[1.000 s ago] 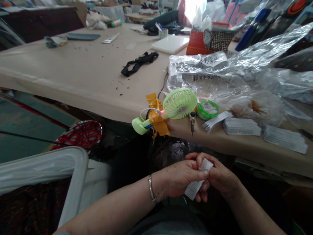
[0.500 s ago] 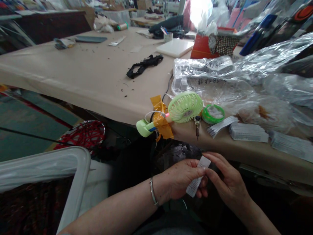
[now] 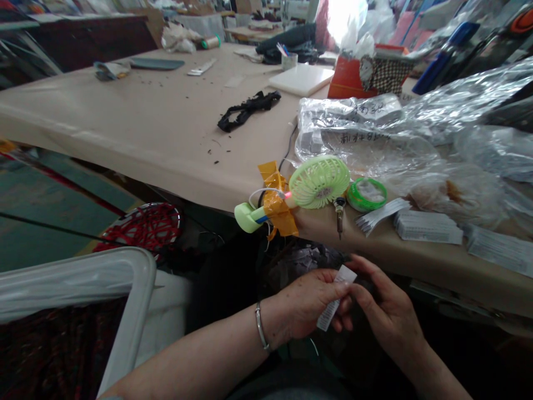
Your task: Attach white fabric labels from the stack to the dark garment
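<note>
My left hand is closed on a narrow white label, pinched under the thumb. Small print covers the label's lower part, too fine to read. Close by on the right is my right hand, its thumb and fingers apart. Its thumb tip is near the label's upper edge; whether they touch I cannot tell. On the table edge above lie a fanned bunch of labels, a stack of labels and another pile. A soldering-iron-like tool juts over the edge.
A green fan is taped to the table edge beside a green round tub with white stuff. Clear plastic bags cover the right side. Black fabric lies on the table. A white bin stands at lower left.
The view has shifted slightly, so the table things sit a little further right. My right hand's fingers have drawn a little away from the label; my left hand still holds it.
</note>
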`<control>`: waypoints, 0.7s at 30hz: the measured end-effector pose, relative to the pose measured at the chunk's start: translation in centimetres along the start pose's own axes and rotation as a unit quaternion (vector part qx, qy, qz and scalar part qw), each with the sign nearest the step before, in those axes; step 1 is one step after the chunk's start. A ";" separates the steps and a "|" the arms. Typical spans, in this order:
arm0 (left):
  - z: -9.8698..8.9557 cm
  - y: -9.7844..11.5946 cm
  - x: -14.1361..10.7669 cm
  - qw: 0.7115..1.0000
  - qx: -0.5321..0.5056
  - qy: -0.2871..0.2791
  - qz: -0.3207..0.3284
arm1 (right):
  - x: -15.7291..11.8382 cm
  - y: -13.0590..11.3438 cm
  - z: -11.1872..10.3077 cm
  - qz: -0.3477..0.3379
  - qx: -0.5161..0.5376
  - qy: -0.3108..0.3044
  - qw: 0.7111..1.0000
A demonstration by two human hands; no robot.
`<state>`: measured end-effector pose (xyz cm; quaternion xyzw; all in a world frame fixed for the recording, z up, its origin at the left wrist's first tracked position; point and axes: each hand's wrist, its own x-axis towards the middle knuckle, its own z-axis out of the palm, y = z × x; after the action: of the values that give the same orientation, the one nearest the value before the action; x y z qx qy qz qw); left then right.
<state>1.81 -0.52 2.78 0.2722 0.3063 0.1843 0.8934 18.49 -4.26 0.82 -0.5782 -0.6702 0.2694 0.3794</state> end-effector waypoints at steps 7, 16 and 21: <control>0.2 -0.4 -0.2 0.997 0.031 0.052 0.038 | 0.8 -0.4 0.7 0.202 0.285 -0.003 0.937; 0.0 -0.7 -0.1 0.981 0.119 0.097 0.117 | 2.3 -1.9 1.6 0.222 0.297 0.016 0.928; -0.4 0.6 -0.1 0.929 0.231 0.175 0.231 | 3.6 -2.5 1.3 0.152 0.241 0.009 0.959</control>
<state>1.35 0.01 2.90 0.4980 0.4209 0.3544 0.6702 15.82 -1.07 2.84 -0.5674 -0.4863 0.4718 0.4680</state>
